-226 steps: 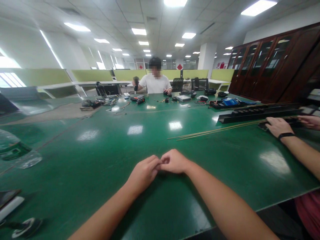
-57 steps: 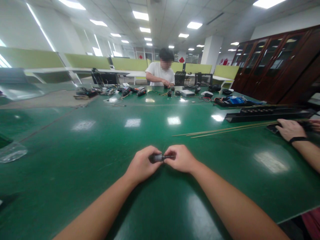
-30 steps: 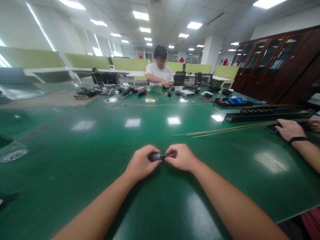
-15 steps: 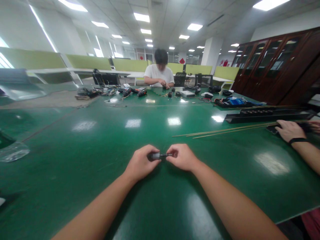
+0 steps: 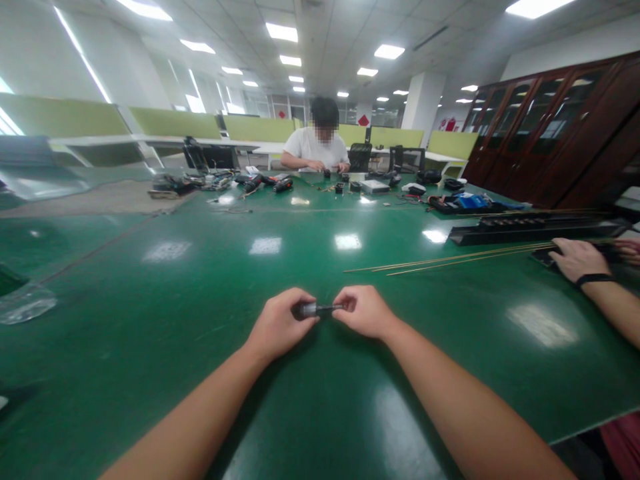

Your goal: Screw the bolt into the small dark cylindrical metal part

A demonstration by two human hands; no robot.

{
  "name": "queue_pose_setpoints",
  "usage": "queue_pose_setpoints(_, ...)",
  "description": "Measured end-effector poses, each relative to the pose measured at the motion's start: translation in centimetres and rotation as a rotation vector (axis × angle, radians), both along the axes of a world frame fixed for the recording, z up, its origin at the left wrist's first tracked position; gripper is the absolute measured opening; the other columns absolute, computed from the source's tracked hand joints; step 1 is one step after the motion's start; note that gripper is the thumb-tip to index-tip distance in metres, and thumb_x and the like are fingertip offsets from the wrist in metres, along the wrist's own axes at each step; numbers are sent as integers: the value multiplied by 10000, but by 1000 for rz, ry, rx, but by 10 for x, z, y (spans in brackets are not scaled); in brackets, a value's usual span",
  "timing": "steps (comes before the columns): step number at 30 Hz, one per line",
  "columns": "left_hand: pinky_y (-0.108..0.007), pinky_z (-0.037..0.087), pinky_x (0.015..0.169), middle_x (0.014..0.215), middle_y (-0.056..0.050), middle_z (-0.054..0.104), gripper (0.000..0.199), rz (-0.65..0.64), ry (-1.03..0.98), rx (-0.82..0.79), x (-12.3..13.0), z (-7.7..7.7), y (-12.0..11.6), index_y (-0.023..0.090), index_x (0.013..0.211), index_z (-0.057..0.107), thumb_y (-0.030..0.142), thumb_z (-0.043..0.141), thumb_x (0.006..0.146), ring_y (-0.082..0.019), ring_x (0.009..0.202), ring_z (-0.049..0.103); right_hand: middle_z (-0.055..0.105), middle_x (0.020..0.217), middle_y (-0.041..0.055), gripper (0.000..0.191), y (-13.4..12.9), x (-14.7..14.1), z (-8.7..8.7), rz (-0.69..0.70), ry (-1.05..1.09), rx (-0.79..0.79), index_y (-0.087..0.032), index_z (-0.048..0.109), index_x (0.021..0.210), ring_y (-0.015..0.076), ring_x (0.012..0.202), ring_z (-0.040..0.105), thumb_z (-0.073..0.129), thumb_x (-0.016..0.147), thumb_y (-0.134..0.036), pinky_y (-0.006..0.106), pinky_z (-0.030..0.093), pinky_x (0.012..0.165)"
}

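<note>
Just above the green table, in the middle of the view, my left hand [image 5: 281, 325] is closed around a small dark cylinder [image 5: 309, 309] with a light grey band. The cylinder lies level, and its left end is hidden in the fingers. From its right side a thin dark stem [image 5: 326, 308] runs across the gap between the hands. My right hand [image 5: 364, 312] pinches the far end of this stem between thumb and fingertips. What exactly the piece is I cannot make out.
Thin brass-coloured rods [image 5: 450, 259] lie to the right, beside a co-worker's hand [image 5: 583, 260] and a long black channel [image 5: 530, 230]. Across the green table [image 5: 210, 373] sits another person [image 5: 315, 148] behind power tools [image 5: 267, 183]. A clear plastic object [image 5: 27, 303] stands left.
My left hand has shifted very slightly left, with a little more of the stem showing. The person opposite has moved their hands apart.
</note>
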State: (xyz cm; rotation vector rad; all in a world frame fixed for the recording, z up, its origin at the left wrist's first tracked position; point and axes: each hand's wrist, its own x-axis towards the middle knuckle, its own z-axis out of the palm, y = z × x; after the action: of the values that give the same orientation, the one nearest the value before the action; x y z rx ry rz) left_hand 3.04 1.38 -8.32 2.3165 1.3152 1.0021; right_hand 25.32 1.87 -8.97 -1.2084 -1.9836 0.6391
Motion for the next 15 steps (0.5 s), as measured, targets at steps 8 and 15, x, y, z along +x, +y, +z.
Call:
queue_pose_setpoints(8,-284,489,742,871,4,685,188,17,3,-2,0,1,1,220,909,673,202,727,730,-170,794,640,667,663,-3,115,2,0,-4,-14,28,-32,-165,730,816,124,583,581,693,736,-239,219,413,550)
queue_pose_setpoints(15,-282,494,728,855,5,685,178,28,-11,-21,-1,1,2,217,898,672,197,721,728,-167,780,646,659,654,-3,126,2,0,-4,-33,31,-38,-166,734,821,121,574,565,689,739,-250,219,394,537)
